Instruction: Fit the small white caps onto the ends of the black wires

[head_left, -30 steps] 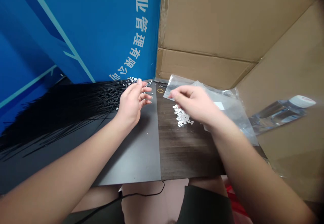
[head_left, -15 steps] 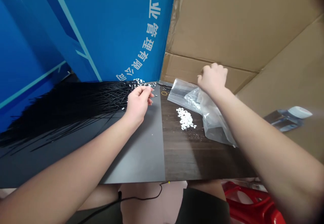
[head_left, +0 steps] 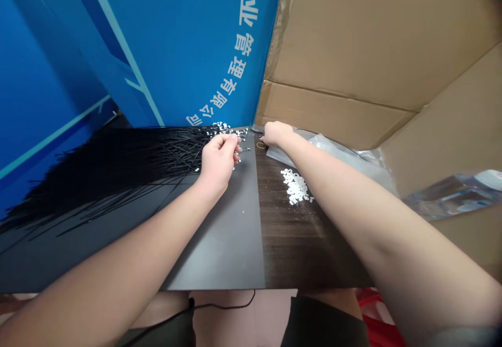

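My left hand (head_left: 219,161) is closed in a pinch by the white-tipped ends of a large bundle of thin black wires (head_left: 129,153). A few wire ends with small white tips (head_left: 248,149) stick out past its fingers. At the back of the table, my right hand (head_left: 277,133) has its fingers bent down and together beside a yellow rubber band (head_left: 261,145); what they hold, if anything, is hidden. Below my right forearm lies a pile of small white plastic pieces (head_left: 296,187). A clear plastic bag (head_left: 333,150) is partly covered by that forearm.
A grey mat (head_left: 219,253) covers the left of the dark wooden table (head_left: 290,258). Behind stand a blue printed panel (head_left: 188,38) and cardboard (head_left: 353,38). A clear bottle (head_left: 455,192) is at the right. A black cable (head_left: 223,306) hangs below the table edge.
My right hand has moved left and down, from above the plastic bag to beside the rubber band. The bag now lies flatter and farther right. My left hand keeps its pinch.
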{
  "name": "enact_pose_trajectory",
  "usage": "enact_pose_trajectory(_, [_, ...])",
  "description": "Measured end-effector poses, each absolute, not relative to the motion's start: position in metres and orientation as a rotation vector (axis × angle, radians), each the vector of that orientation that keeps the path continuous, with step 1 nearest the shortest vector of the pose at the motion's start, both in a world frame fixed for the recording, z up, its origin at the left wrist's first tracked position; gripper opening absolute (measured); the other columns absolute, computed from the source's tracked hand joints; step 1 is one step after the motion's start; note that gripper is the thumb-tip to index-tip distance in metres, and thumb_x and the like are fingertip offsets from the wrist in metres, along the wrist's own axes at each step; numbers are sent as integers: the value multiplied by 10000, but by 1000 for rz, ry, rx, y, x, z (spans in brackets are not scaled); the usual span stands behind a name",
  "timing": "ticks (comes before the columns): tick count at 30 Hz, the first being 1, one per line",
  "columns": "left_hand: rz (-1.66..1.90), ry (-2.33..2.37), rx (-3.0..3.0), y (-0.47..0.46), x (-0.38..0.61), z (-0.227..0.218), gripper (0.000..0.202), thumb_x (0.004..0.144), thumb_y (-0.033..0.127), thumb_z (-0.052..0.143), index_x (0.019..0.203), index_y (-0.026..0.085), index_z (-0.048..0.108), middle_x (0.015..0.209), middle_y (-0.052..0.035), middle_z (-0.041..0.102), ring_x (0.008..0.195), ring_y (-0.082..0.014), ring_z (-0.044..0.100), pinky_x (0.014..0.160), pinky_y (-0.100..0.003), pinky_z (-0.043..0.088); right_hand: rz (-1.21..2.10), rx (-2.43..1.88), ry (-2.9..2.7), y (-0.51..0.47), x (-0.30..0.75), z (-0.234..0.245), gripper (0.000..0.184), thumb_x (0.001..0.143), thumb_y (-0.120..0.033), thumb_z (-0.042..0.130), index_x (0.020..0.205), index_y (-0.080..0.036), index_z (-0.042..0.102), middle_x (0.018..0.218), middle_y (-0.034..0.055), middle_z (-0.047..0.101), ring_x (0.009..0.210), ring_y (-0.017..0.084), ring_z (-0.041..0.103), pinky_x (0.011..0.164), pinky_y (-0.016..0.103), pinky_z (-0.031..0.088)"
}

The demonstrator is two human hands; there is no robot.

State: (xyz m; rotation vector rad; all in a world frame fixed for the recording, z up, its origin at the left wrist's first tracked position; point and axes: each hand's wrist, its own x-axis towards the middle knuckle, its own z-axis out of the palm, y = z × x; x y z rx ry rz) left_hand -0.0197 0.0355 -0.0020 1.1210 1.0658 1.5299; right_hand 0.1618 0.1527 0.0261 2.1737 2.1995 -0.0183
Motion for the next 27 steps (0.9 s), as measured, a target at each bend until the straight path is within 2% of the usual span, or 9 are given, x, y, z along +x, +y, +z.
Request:
enact_pose_trajectory(5, [1549,1066,1092,37,-20,-1,127,871,297,712,812,186,696,724,10,630,562,-85,530,542,-231,438,18,2207,2247,145,164,16,332,969,-192,592,1238,-137,778,1286,224,767,1196,344,726,957,404,560])
enact_pose_trajectory(10, [1535,1074,1092,34,-18,0,115,875,268,698,798,183,695,709,9,629,559,-83,523,540,-226,435,-1,2257,2303,139,170,11,317,980,-178,548,1221,-135,749,1250,221,773,1153,337,726,934,401,554])
enact_pose_trajectory(15, [1531,1068,1104,35,-17,-3,110,885,250,694,803,178,701,707,4,629,552,-84,525,534,-229,431,-5,2280,2405,140,178,15,308,1018,-198,506,1248,-170,710,1275,173,765,1170,304,707,936,376,534])
enact_pose_trajectory(21, [1529,1080,1117,36,-16,-5,118,895,241,685,798,175,705,706,3,629,547,-84,528,531,-225,433,-50,2387,2554,148,188,23,188,1004,-251,607,1038,-191,781,1168,117,790,1063,266,701,928,364,514])
enact_pose_trajectory(24, [1524,1087,1120,35,-16,-5,126,897,247,684,799,173,709,694,5,624,544,-86,528,530,-224,434,-92,2460,2631,149,192,24,145,972,-239,646,975,-187,782,1068,99,797,1021,265,694,926,376,509])
enact_pose_trajectory(27, [1517,1091,1128,36,-16,-6,131,893,259,684,799,174,715,693,4,630,546,-88,534,526,-223,432,-86,2506,2700,147,194,26,143,973,-236,621,938,-187,751,1053,101,791,1002,262,685,910,367,502])
